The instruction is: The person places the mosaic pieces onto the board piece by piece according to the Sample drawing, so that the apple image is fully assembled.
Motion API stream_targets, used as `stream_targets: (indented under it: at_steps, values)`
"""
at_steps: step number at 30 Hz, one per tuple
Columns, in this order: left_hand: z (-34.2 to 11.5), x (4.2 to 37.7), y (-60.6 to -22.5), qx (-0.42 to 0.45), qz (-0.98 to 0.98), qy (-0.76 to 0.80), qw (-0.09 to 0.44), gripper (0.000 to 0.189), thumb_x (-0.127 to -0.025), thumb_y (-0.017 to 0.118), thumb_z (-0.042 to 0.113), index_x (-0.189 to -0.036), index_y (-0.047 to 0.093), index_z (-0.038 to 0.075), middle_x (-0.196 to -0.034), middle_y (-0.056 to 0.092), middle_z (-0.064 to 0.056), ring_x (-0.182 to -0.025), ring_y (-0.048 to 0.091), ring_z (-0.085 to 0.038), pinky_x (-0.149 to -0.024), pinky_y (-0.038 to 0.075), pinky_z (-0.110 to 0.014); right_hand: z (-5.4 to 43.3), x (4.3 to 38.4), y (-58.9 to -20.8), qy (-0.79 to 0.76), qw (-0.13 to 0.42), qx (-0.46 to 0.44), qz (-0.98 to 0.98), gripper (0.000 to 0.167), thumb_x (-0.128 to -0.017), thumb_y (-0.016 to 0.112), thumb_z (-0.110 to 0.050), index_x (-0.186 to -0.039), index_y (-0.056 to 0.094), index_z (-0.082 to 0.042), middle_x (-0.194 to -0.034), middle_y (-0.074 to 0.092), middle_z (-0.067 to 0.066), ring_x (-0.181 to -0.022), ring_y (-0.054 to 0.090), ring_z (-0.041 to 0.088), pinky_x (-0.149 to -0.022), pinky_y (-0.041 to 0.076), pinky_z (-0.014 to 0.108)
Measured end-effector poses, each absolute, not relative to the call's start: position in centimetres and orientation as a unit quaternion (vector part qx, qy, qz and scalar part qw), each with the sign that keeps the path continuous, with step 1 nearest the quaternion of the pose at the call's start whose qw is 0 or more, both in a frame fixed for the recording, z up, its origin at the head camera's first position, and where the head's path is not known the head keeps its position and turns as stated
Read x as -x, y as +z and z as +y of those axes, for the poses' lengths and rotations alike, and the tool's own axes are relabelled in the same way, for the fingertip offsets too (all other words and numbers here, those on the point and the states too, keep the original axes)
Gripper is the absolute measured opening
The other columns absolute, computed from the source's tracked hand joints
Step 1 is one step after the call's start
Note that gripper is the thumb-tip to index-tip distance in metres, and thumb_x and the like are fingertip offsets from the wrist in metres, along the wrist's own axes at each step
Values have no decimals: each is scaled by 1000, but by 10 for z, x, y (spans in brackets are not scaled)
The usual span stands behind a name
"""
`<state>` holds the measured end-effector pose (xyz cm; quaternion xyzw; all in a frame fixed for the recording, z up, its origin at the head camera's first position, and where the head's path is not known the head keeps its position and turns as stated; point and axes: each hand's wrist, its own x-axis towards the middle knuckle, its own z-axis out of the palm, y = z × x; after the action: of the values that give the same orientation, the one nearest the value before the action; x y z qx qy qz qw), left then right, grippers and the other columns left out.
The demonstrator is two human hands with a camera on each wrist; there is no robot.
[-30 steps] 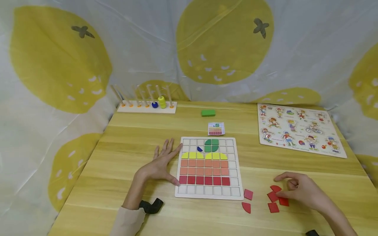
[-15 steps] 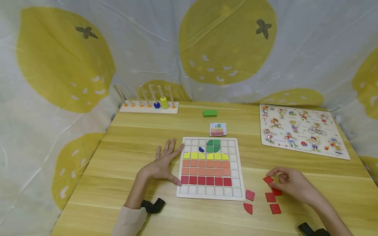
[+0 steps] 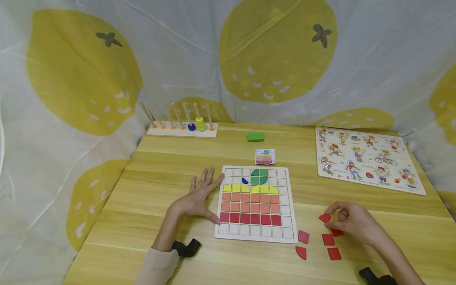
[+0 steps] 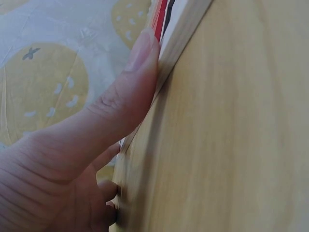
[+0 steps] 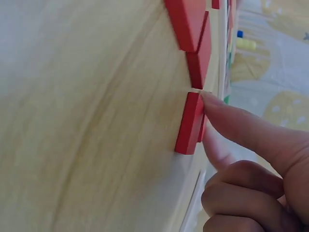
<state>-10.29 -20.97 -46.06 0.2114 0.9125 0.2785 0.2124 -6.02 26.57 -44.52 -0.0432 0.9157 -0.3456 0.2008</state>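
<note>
My right hand (image 3: 352,221) pinches a red quarter-circle tile (image 3: 324,218) between thumb and index finger, the other fingers curled. A red square tile (image 3: 336,233) lies partly hidden beneath its thumb. Two more red squares, a nearer one (image 3: 334,253) and a middle one (image 3: 328,239), lie just below. In the right wrist view the thumb tip is right by a red tile (image 5: 190,124). My left hand (image 3: 194,202) spreads along the left edge of the white grid board (image 3: 251,234), thumb and index finger touching its rim. Rows of crimson (image 3: 255,219), orange (image 3: 255,202) and yellow tiles (image 3: 236,188) sit on it.
Between board and right hand lie a pinkish-red square (image 3: 304,236) and a red quarter-circle (image 3: 301,252). Behind the board are a small picture card (image 3: 265,156), a green block (image 3: 255,137) and a peg rack (image 3: 181,133). A picture puzzle (image 3: 370,158) lies at back right.
The right thumb and index finger have taken the red quarter-circle tile and moved it slightly away and left from the red squares. The left hand stays on the board; the head view has shifted slightly.
</note>
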Motion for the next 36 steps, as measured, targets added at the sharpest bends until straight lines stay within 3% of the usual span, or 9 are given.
stream_targets:
  at_steps: [8,14,19,36]
  values:
    - [-210,103,-459,-208,912,281,215,141,-62,98,47,-168,9,20,-172,-19,-19,-159,-22,-42,-123,-16,-70,243,60,-439,-356,170,82,915,21,-85,85,-20,-100,75,-9,-60,31,-9,-51,28,2,-48,29,21]
    - [-211,103,-459,-205,912,280,218,141,-62,98,47,-168,9,21,-172,-19,-19,-159,-22,-41,-123,-15,-70,187,60,-430,-384,214,142,887,20,-82,88,-24,-95,76,-17,-58,32,-8,-51,29,3,-49,27,20]
    - [-210,103,-460,-210,911,281,217,141,-62,97,48,-168,9,20,-172,-19,-20,-159,-22,-42,-123,-15,-70,158,59,-431,-355,217,152,897,23,-77,92,-26,-90,74,-18,-56,39,-7,-49,34,6,-47,26,21]
    - [-211,103,-459,-207,910,285,217,140,-62,98,47,-168,9,20,-172,-20,-19,-159,-23,-41,-123,-16,-70,158,64,-427,-360,186,136,904,24,-78,92,-26,-93,75,-17,-56,36,-7,-50,32,6,-47,24,20]
